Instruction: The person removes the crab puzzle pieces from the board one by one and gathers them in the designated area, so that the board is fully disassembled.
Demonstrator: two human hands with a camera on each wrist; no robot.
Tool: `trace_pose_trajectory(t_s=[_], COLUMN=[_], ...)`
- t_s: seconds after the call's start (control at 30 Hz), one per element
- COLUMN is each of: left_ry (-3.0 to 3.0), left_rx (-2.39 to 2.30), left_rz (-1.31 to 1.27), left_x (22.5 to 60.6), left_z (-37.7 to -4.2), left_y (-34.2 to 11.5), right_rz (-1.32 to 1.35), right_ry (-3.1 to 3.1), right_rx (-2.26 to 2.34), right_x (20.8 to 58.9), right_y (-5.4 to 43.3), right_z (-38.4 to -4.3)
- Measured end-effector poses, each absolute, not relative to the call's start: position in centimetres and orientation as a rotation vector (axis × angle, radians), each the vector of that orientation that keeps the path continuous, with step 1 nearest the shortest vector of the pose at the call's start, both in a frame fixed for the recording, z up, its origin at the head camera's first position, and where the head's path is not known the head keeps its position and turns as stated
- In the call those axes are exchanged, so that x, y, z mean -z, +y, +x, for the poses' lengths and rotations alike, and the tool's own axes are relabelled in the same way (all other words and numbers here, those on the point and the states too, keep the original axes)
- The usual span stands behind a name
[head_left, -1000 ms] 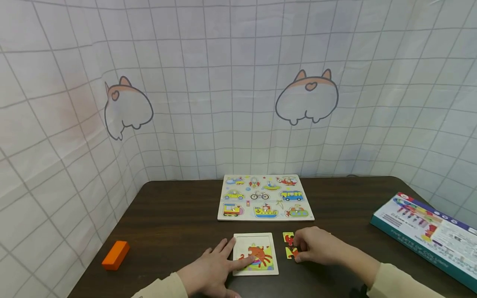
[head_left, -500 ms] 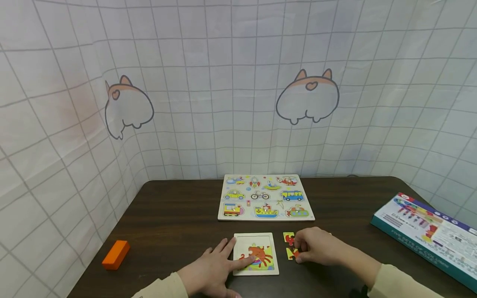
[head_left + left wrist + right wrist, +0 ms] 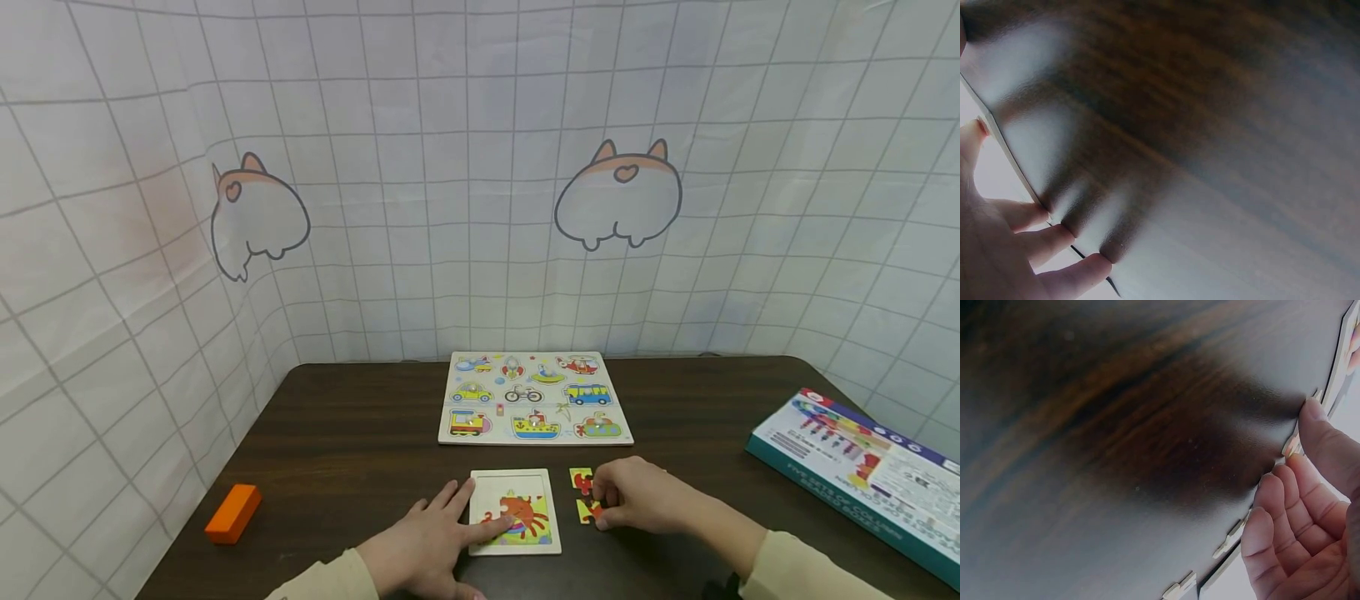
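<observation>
My left hand lies with its fingers spread over the left side of a small wooden jigsaw tray. One fingertip presses on the partly filled red crab picture. To the tray's right, my right hand has curled fingers and pinches a red and yellow puzzle piece between thumb and index finger, low over the table. Another puzzle piece lies just beyond it, partly covered by the fingers. In the right wrist view the pinched piece shows between thumb and fingertips.
Behind the tray lies a larger vehicle puzzle board. An orange block sits at the left, and a flat game box at the right edge of the dark wooden table. More loose pieces appear in the right wrist view.
Almost nothing moves. The lower puzzle piece has shifted very slightly to the right and nearer, along with the right thumb; the left hand stays in place.
</observation>
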State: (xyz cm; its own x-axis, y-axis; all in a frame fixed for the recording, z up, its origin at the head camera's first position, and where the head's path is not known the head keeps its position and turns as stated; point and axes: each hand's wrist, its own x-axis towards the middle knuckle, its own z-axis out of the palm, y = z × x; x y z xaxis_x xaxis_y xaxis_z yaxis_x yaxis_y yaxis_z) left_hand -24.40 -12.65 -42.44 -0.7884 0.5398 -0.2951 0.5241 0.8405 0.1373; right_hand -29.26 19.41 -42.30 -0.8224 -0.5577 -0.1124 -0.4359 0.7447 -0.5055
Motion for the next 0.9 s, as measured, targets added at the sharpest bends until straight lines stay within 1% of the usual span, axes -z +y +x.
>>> trace_pose_trajectory(t_s=[0.9], left_ry=[2.699], left_rx=[-0.059], left_rz=[0.815], left_x=[42.5], left_z=[-24.38], left_y=[-12.72], right_rz=[-0.8], right_ry=[2.677], right_rx=[0.693], right_x=[42.19], right_y=[19.5], right_z=[-29.28])
